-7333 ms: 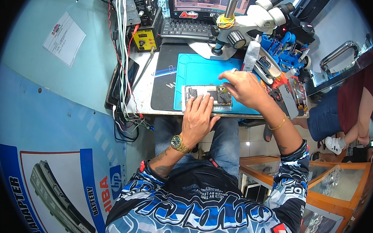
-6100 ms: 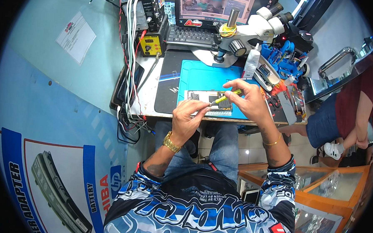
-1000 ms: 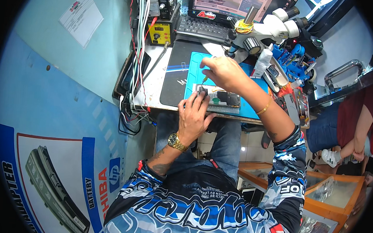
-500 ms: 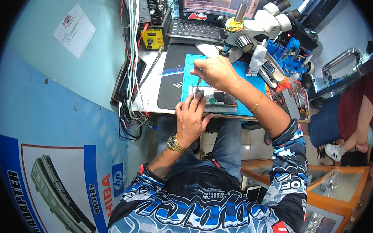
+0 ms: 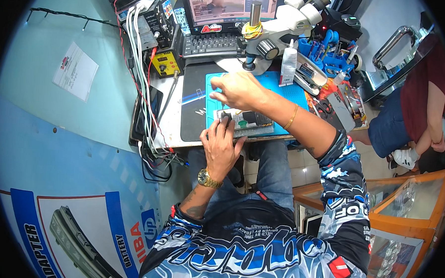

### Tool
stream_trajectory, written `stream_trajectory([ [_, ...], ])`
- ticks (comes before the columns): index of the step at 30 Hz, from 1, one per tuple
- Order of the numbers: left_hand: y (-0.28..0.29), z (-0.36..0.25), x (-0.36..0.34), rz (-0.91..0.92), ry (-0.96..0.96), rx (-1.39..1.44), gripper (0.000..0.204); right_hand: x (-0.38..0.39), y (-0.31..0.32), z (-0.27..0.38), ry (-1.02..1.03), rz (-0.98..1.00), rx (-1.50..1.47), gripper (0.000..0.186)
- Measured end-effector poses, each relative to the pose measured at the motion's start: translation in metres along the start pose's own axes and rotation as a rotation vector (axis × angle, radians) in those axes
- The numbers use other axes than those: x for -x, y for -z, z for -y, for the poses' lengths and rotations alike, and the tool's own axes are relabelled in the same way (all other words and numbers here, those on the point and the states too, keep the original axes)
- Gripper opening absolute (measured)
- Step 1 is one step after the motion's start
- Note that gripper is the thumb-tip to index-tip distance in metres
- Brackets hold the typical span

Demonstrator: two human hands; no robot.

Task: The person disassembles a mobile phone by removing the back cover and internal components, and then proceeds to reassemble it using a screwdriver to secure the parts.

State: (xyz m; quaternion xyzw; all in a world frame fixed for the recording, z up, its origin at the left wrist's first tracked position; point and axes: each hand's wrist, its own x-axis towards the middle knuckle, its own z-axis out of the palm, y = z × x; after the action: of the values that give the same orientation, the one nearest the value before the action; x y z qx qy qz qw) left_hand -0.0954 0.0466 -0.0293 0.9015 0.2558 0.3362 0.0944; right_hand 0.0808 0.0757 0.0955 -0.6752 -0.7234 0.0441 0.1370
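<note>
An opened phone [image 5: 250, 122] with its insides showing lies on the blue work mat [image 5: 284, 89] near the desk's front edge. My left hand [image 5: 222, 145] rests on the phone's left end, fingers pressing it down; a gold watch is on that wrist. My right hand [image 5: 238, 88] hovers over the mat just behind the phone, below the microscope [image 5: 277, 27]. Its fingertips are drawn together and point left. Whether they pinch anything is too small to tell.
A black mat [image 5: 193, 105] lies left of the blue one. Behind stand a keyboard [image 5: 212, 41], a monitor [image 5: 228, 2], a yellow meter [image 5: 166, 64] and white cables [image 5: 141, 76]. A white bottle [image 5: 289, 65] and blue tool rack [image 5: 330, 54] sit right. Another person [image 5: 422, 108] sits far right.
My right hand has moved left and slightly back from the phone over the mat. My left hand stays on the phone's left end. The view has tilted a little.
</note>
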Motion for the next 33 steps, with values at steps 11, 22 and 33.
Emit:
stream_trajectory([
  [11, -0.003, 0.005, -0.027, 0.019, -0.127, 0.004, 0.048, -0.002, -0.008, -0.009, 0.040, -0.023, -0.065, 0.020],
  [22, 0.010, 0.017, -0.039, 0.173, -0.281, 0.104, 0.062, 0.027, -0.046, -0.077, -0.188, -0.400, -0.409, 0.022],
  [33, 0.038, 0.031, -0.025, 0.152, -0.177, 0.285, 0.027, 0.073, -0.075, -0.099, -0.198, -0.377, -0.261, 0.022],
])
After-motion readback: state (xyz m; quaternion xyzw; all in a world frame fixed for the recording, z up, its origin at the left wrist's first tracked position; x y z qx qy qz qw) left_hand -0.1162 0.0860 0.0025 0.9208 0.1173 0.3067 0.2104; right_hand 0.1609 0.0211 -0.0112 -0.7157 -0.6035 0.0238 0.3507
